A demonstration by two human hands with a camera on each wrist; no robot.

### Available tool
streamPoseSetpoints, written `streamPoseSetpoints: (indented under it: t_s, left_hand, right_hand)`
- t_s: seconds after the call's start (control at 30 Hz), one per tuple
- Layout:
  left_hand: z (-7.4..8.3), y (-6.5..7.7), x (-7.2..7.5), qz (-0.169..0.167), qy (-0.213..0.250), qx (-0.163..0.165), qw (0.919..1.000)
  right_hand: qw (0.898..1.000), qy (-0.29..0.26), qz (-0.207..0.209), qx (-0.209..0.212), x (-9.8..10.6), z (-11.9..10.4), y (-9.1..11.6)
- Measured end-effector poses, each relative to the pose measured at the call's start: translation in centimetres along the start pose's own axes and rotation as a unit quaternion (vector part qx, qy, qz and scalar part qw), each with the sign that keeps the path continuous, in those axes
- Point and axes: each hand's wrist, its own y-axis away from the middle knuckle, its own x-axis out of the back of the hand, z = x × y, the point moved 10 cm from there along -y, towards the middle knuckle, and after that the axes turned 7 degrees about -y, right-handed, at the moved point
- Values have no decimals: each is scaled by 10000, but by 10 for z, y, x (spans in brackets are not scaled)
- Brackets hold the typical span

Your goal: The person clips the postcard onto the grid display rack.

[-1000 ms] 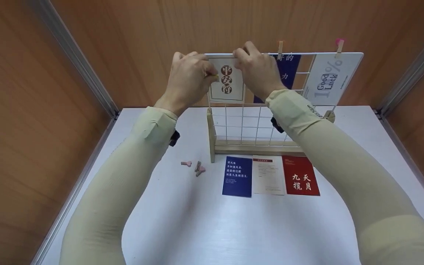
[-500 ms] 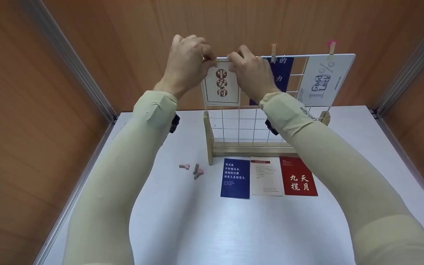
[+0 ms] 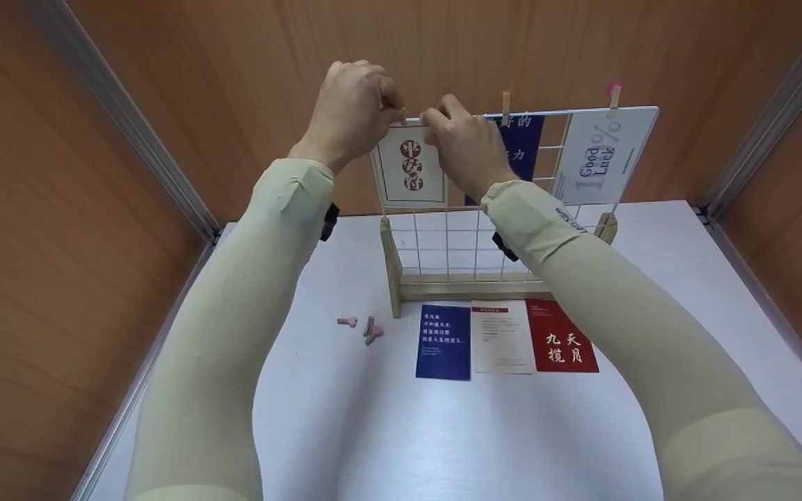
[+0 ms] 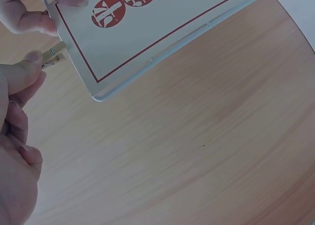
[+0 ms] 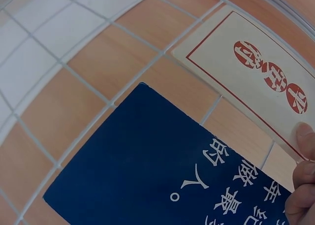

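In the head view my left hand (image 3: pixel 356 111) is raised at the top left of a white wire grid rack (image 3: pixel 447 247). Its thumb and fingers pinch a small wooden clothespin (image 4: pixel 53 51), whose tip meets the top edge of a white card (image 4: pixel 78 33) with red round characters. My right hand (image 3: pixel 467 146) grips that card (image 3: pixel 411 167) at its top edge, thumb on the front, keeping it against the grid. A blue card (image 5: pixel 133 161) hangs just right of it, partly hidden by my right hand in the head view.
Farther right, a "Good Luck" card (image 3: pixel 599 160) hangs from a clothespin (image 3: pixel 615 97). On the white table lie a blue card (image 3: pixel 443 342), a cream card (image 3: pixel 502 339), a red card (image 3: pixel 560 341) and several pink-topped clothespins (image 3: pixel 372 330). Wooden walls (image 3: pixel 234 42) enclose the table.
My left hand has risen with the clothespin from in front of the card to its top edge. My right hand stays at the card's top. The head view has shifted slightly.
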Motion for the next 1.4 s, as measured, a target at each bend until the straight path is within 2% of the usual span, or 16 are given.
streamPoseSetpoints:
  t_s: [0.27, 0.4, 0.67, 0.83, 1.17, 1.4]
  left_hand:
    - [-6, -6, -5, -304, 184, 33, 9994]
    - [-9, -9, -9, -548, 294, 153, 9979]
    - [-15, -13, -13, -1063, 435, 375, 9927]
    - [-20, -13, -16, -1308, 564, 378, 9891]
    - [-20, -16, -19, -1348, 529, 415, 9886]
    - [-18, -14, -18, -1197, 525, 313, 9909]
  right_hand:
    - [10000, 9, 7, 94, -4, -1, -1]
    - [10000, 10, 7, 67, -6, 0, 0]
    - [10000, 19, 18, 63, -8, -2, -2]
    - [9999, -12, 15, 104, -11, -5, -3]
    - [9999, -78, 55, 59, -9, -3, -2]
    - [9999, -126, 31, 1, -8, -1, -2]
